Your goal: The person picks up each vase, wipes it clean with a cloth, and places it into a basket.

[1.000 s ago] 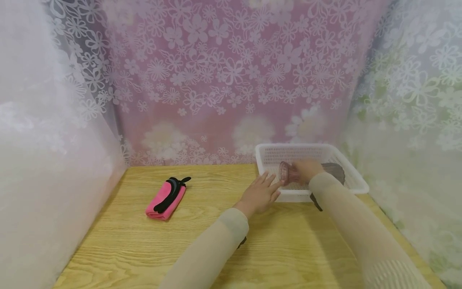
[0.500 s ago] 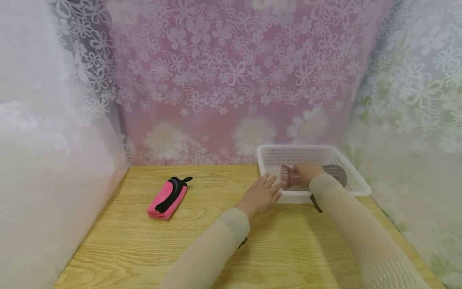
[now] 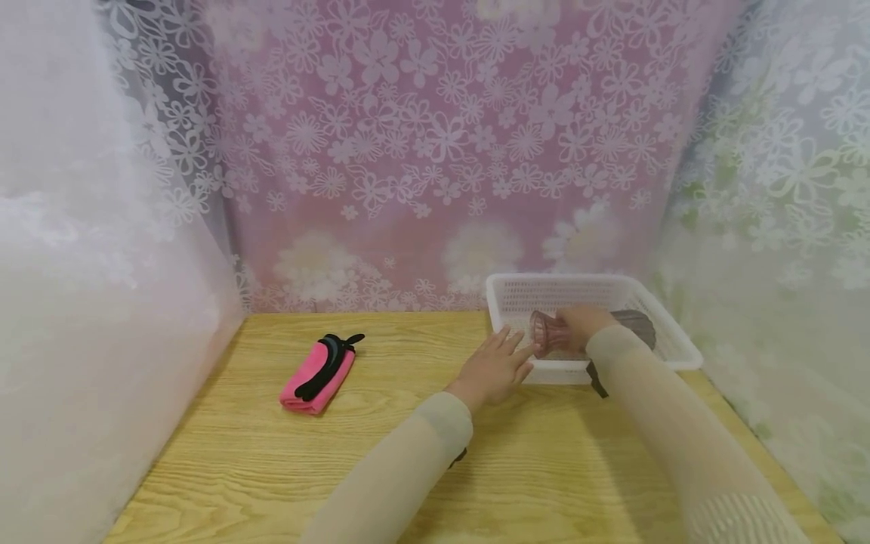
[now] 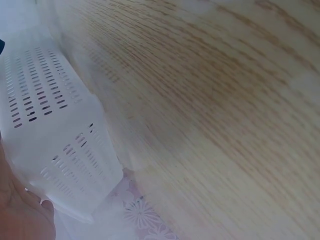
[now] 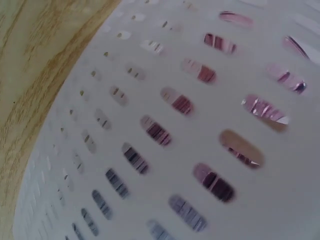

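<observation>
A pinkish ribbed glass vase lies on its side in a white perforated plastic basket, its flared mouth to the left. My right hand reaches over the basket's front rim and grips the vase around its narrower middle; most of the fingers are hidden. With fingers spread, my left hand is at the basket's front left corner, fingertips right at the rim and close to the vase's mouth. In the left wrist view, part of the left hand shows beside the basket wall. Through the slots in the right wrist view, the vase appears in pieces.
On the left of the wooden table lies a folded pink cloth with a black strap-like item across it. Flowered curtains stand behind and at both sides. The basket sits near the table's back right.
</observation>
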Available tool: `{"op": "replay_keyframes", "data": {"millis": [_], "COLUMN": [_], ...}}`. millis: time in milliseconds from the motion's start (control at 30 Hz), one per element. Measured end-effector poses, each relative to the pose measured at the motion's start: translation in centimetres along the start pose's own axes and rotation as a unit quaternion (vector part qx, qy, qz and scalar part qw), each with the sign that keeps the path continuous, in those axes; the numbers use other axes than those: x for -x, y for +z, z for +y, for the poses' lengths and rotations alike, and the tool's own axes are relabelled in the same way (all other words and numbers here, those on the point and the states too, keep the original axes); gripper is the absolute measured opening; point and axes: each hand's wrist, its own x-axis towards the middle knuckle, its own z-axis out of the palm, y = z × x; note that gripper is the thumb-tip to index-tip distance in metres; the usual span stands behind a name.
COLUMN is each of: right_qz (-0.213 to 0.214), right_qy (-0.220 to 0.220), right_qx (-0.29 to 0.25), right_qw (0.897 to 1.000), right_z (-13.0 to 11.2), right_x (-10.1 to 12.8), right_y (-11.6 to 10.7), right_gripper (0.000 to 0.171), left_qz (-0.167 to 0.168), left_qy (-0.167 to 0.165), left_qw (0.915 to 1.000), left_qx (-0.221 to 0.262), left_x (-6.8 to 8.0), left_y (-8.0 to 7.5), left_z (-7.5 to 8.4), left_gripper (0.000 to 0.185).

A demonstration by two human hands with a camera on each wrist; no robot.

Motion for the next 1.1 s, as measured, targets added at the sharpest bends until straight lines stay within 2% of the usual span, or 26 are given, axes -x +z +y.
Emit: {"op": "replay_keyframes", "data": {"millis": [67,267,400,667,1100], "right_qz": [-0.001,-0.021,-0.034,-0.031,-0.055], "right_qy": [-0.001,-0.004,-0.001,0.000,0.000], "right_qx": [-0.005,0.001,0.000,-0.004,-0.027], "right_qw": [1.000,1.000,0.999,1.000,0.998], "right_z": [0.0,0.6,0.8,0.2,-1.4], "right_x": [0.0,-0.6,-0.7,-0.1,1.1], "right_y": [-0.2,0.0,-0.2,-1.7,-4.2], "right_gripper": [0.049,0.046,0.051,0.045,0.053], "left_qz": [0.002,0.004,-0.001,-0.005,0.008], "left_qy": [0.002,0.004,0.001,0.000,-0.003], "left_qw": [1.0000,1.0000,1.0000,1.0000,1.0000], "left_qx": [-0.001,-0.001,-0.002,-0.002,0.000], "left_x": [0.0,0.0,-0.2,-0.8,-0.2], "left_y": [-0.1,-0.1,0.1,0.4,0.2], "left_z": [0.0,0.1,0.1,0.0,0.0], "left_gripper": [0.053,0.053,0.053,0.053,0.054]}}
